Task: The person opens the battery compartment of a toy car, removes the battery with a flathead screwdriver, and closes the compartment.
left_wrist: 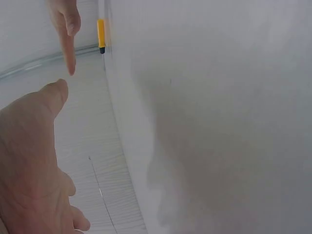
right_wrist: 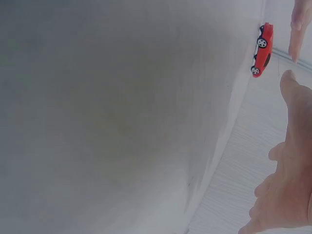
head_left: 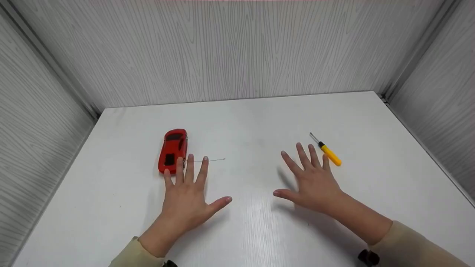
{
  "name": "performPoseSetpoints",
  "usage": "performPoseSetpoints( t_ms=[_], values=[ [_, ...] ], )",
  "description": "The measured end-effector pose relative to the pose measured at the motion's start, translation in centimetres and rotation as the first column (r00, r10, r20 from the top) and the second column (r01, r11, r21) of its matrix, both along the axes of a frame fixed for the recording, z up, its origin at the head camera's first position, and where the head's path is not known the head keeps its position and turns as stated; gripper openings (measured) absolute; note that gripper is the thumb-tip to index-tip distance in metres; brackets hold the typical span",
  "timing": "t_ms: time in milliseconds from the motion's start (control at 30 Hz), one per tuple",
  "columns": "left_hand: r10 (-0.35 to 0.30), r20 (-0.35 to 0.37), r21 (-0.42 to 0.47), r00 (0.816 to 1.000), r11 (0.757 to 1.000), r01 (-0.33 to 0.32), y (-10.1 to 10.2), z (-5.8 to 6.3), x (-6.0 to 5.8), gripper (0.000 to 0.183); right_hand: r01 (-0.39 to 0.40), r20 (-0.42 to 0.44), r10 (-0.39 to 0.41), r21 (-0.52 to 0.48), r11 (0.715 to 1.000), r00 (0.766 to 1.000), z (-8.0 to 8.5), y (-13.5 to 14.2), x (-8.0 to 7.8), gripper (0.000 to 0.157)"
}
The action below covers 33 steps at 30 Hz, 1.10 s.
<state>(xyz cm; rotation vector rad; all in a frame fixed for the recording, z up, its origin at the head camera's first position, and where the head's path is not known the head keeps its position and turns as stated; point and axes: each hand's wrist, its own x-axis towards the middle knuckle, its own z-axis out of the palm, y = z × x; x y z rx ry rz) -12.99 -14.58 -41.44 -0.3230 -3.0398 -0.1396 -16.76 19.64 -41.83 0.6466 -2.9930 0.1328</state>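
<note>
Sleeves: nearest my head view, two pale beige cuffs (head_left: pixel 406 243), each with a small black piece at the wrist.
Left hand: I see the left hand (head_left: pixel 185 202) palm down over the table, fingers spread and released, grasping nothing; their tips overlap the car's near end in my view, and I cannot tell whether they touch it.
Right hand: the right hand (head_left: pixel 317 181) is spread the same way, fingers released, its little finger near the screwdriver.
Table: a smooth white table (head_left: pixel 252 129), with a soft sheen between the hands, a few tiny dark specks, and grey shadows under both palms.
Red toy car: left of centre, just ahead of the left hand, the red toy car (head_left: pixel 172 146) stands upright on its wheels; low glossy body, dark windows, a black rectangular panel toward its near end, silver spoked wheels from the right wrist.
Wire: a thin wire (head_left: pixel 217 160) shows beside the car, with a small tip at its end.
Screwdriver: to the right, the screwdriver (head_left: pixel 330 154) lies aslant, yellow handle toward me, black collar, slim metal shaft pointing away.
Room: pale grey wood-grain panels, with a left wall (head_left: pixel 33 111) and a right wall (head_left: pixel 441 100) flanking the table; farthest off, the back wall (head_left: pixel 222 48) rises behind its straight far edge.
</note>
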Motion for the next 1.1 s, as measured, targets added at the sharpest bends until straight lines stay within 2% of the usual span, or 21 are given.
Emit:
performPoseSetpoints(
  t_ms=[167,400,667,867,1100],
  values=[
    [-0.008,-0.025,0.019,1.000,1.000,0.009,-1.5,0.7,-0.5,0.118,-0.018,0.019,0.018,-0.024,1.000,1.000,1.0,-1.3,-0.8,0.108],
    [-0.018,-0.053,0.032,0.998,0.999,0.020,-5.1,1.7,-1.3,0.117,-0.075,0.011,0.076,-0.038,0.996,0.997,2.6,-4.1,-2.3,0.106],
    [-0.032,-0.026,0.014,0.999,0.999,0.033,-9.0,2.5,-2.5,0.115,-0.176,-0.024,0.175,-0.049,0.983,0.984,3.6,-9.0,-4.6,0.102],
    [-0.053,-0.034,-0.013,0.998,0.999,0.052,-11.3,2.4,-3.7,0.112,-0.215,-0.007,0.215,-0.068,0.974,0.977,3.7,-13.2,-6.3,0.100],
    [-0.074,-0.020,-0.014,0.997,0.997,0.073,-13.2,1.7,-5.0,0.108,-0.224,0.054,0.226,-0.036,0.974,0.973,2.9,-18.6,-7.7,0.094]
  ],
)
